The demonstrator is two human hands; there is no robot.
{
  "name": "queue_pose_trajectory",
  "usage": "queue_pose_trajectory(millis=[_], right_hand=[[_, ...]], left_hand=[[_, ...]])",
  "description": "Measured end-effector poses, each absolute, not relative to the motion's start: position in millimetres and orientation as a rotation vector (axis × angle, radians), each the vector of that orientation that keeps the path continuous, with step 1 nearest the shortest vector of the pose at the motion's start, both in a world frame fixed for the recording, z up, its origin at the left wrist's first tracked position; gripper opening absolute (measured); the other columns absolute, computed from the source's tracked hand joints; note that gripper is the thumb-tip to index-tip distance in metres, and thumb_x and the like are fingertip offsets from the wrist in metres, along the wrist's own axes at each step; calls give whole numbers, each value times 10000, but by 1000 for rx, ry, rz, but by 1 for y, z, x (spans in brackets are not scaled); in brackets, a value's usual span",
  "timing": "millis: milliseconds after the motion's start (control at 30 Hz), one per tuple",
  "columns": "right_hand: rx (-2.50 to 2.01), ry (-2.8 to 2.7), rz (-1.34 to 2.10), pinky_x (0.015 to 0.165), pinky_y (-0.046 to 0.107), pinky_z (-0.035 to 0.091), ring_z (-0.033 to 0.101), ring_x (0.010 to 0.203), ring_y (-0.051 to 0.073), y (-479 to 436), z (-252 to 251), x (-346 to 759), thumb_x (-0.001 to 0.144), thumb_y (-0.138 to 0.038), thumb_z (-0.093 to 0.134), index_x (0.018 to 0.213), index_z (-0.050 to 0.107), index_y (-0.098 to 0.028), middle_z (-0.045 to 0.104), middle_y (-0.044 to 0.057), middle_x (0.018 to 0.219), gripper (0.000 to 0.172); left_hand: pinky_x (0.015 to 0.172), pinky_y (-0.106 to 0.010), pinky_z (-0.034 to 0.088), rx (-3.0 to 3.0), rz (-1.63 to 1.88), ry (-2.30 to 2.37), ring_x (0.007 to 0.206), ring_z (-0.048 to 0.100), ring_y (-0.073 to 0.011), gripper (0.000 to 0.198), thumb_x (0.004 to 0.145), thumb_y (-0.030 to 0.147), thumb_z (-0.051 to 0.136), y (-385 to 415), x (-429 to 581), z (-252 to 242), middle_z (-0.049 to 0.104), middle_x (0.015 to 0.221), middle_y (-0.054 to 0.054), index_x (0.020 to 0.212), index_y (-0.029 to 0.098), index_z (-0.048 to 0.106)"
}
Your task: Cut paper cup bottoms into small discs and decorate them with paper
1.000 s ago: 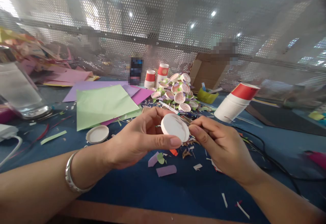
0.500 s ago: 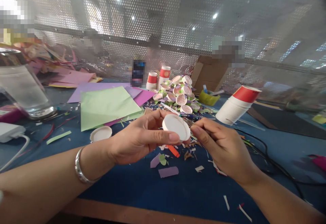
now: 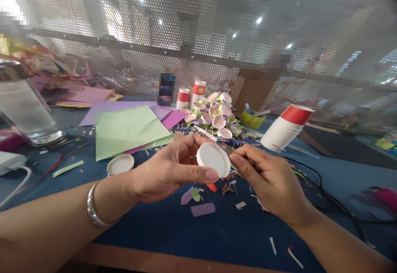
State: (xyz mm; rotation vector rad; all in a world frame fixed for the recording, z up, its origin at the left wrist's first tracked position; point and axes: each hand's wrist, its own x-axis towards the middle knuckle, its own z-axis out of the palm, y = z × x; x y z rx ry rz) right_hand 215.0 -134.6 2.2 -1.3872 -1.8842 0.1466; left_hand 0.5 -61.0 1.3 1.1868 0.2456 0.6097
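My left hand (image 3: 178, 163) grips a white cup bottom (image 3: 214, 160), a shallow round paper disc with a raised rim, between thumb and fingers. The disc's inner face tilts toward me. At its right edge, the thumb and index finger of my right hand (image 3: 263, 173) are pinched together against or very near the rim. What they hold, if anything, is hidden. A second white cup bottom (image 3: 120, 164) lies on the blue table just beyond my left wrist.
Green paper (image 3: 132, 130) and purple sheets lie at left, near a glass of water (image 3: 31, 111). Behind my hands rises a pile of decorated cup bottoms (image 3: 218, 120). A tilted cup stack (image 3: 287, 128) and black cables (image 3: 325, 192) are at right; paper scraps (image 3: 202, 209) litter the table.
The cup bottom has turned slightly, showing more of its inner face. Both hands keep their hold near its rim, and the whole view has shifted a little.
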Motion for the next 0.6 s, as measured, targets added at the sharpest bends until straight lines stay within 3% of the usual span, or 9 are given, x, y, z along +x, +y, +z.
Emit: queue_pose_trajectory(millis=[233, 367, 600], right_hand=[[-1394, -1876, 115, 466, 221, 352, 439, 452, 75, -133, 1, 214, 1031, -420, 520, 800, 626, -208, 489, -66, 570, 331], [-1423, -1869, 175, 488, 224, 382, 487, 478, 91, -134, 2, 214, 1029, -445, 514, 806, 616, -210, 500, -58, 565, 340], [-1416, -1896, 166, 456, 227, 357, 475, 446, 80, -137, 3, 214, 1030, -420, 520, 814, 626, -208, 523, -56, 570, 321]], left_hand=[[828, -271, 520, 1154, 646, 329, 937, 668, -169, 408, 760, 173, 829, -62, 1, 1, 682, 980, -43, 1060, 172, 552], [765, -231, 507, 1158, 627, 287, 857, 647, -127, 333, 762, 162, 828, -62, 1, 1, 674, 901, -14, 946, 170, 551], [775, -239, 506, 1182, 600, 278, 852, 630, -127, 359, 749, 157, 828, -61, 0, 1, 668, 893, -4, 961, 181, 539]])
